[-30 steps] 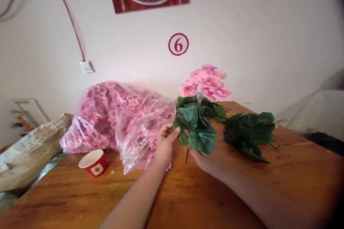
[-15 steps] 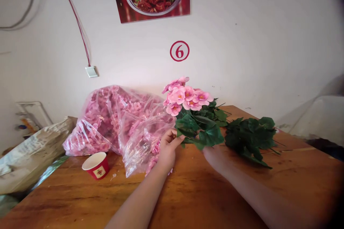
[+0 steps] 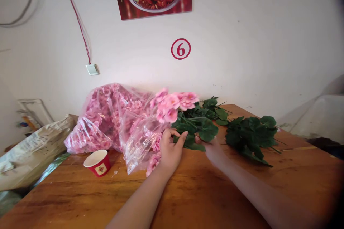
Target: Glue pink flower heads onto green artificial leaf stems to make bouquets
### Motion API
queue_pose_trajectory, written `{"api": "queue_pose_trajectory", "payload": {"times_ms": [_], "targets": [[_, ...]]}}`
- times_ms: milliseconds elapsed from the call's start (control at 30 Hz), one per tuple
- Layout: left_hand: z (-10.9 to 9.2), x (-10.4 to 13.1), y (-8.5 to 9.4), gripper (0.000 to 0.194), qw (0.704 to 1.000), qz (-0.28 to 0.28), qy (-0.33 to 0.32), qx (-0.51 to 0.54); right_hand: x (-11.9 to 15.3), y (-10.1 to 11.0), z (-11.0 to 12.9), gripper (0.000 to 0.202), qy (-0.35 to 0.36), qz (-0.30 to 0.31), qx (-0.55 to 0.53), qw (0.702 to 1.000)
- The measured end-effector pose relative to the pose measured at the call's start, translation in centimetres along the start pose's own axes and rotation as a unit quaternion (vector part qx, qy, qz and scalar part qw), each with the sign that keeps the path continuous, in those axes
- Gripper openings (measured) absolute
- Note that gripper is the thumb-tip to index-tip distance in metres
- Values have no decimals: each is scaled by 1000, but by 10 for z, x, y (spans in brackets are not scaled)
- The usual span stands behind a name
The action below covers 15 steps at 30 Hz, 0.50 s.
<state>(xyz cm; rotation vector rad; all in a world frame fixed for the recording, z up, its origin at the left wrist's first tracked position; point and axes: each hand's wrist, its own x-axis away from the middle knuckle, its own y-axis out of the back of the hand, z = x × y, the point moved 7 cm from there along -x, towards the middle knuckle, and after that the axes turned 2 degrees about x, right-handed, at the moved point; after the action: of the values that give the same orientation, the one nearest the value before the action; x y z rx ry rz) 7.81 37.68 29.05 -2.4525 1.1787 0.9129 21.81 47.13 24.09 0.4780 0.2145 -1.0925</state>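
Note:
An artificial flower bunch [image 3: 170, 106] with pink blossoms and broad green leaves is held over the table, its blossoms tipped to the left. My left hand [image 3: 172, 146] pinches a leaf at the near side of the bunch between thumb and fingers. On the right, my right hand [image 3: 211, 146] is closed around the lower part of the bunch, with its fingers partly behind the leaves. The stem between the two hands is hidden by foliage. Just left of my left hand lies a clear plastic bag [image 3: 134, 146] with pink blossoms in it and at its mouth.
A larger bag of pink blossoms [image 3: 99, 114] rests against the wall. In front of it stands a red paper cup [image 3: 98, 164]. Green leaf bunches [image 3: 252, 136] lie at the right, others [image 3: 212, 109] behind the hands. A white sack [image 3: 34, 154] is beside the wooden table [image 3: 67, 200].
The flower bunch has tipped left and down, its blossoms now nearer the bags. Both hands stay on it, and my left hand has turned slightly inward.

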Motion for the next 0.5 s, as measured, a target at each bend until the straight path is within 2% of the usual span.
{"api": "queue_pose_trajectory", "payload": {"times_ms": [100,167,267,367,500], "targets": [[-5,4,-4,27,999,9,-36,10,2,3,-4,35,-67,-45,-68,994],[-4,6,-8,23,999,21,-30,39,4,2,-4,36,-74,-51,-119,989],[6,7,-12,16,992,20,30,119,6,-2,-4,37,-60,-46,-182,980],[22,6,-16,12,973,13,112,201,7,-6,-11,37,-60,-45,-219,973],[37,4,-18,12,950,-3,191,248,5,-7,-19,31,-62,-47,-237,968]]}}
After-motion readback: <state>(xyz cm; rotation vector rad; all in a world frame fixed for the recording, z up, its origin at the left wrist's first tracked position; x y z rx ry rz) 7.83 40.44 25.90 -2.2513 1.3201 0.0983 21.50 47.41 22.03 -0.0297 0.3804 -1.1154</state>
